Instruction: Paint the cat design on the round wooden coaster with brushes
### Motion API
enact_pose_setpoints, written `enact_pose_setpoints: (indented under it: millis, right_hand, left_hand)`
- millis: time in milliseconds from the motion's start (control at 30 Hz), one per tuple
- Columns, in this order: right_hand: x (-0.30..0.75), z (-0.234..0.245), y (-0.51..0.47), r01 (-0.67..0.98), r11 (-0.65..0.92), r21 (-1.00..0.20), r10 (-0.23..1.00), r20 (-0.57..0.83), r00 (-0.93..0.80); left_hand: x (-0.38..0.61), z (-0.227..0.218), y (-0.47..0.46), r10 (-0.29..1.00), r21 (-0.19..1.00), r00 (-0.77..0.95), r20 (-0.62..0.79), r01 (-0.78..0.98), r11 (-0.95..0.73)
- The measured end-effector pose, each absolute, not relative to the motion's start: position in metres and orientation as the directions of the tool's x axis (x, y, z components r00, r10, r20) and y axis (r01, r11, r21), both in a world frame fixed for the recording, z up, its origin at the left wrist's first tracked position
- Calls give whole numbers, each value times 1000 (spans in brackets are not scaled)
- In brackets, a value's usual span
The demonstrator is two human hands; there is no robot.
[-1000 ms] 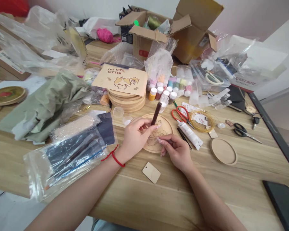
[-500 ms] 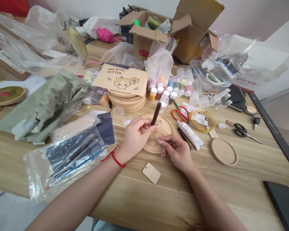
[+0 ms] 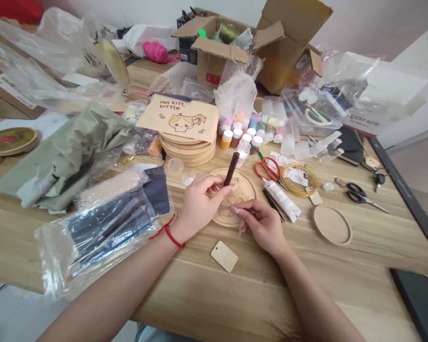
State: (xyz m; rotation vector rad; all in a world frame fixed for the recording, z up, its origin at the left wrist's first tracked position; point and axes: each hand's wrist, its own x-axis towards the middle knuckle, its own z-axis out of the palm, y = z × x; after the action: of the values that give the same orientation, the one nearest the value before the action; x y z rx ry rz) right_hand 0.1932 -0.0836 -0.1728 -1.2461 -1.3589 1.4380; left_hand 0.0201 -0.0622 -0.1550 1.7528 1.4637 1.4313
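My left hand [image 3: 199, 202] is closed around a dark brown tool handle [image 3: 231, 167] that stands tilted over a round wooden disc [image 3: 245, 186] with a line drawing on it. My right hand [image 3: 262, 223] pinches a thin dark metal pin [image 3: 248, 209] at the disc's near edge, just right of the left hand's fingertips. A red cord circles my left wrist. A small wooden tag [image 3: 224, 255] lies on the table in front of both hands.
A white tube [image 3: 281, 199], red scissors [image 3: 269, 169] and a wire coil [image 3: 301, 178] lie right of the disc. A wooden coaster [image 3: 331, 223], paint pots [image 3: 248, 135], stacked discs [image 3: 188, 147], a bag of brushes [image 3: 100, 232], boxes and a dark phone [image 3: 419, 301] surround the work spot.
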Motion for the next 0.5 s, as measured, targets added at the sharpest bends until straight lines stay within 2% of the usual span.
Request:
enact_pose_setpoints:
  millis: [500]
  right_hand:
    - [194,-174,-84,74,-99,-992,968,-114,-223]
  left_hand:
    - [19,-158,-61,894,821,-93,439,446,-357]
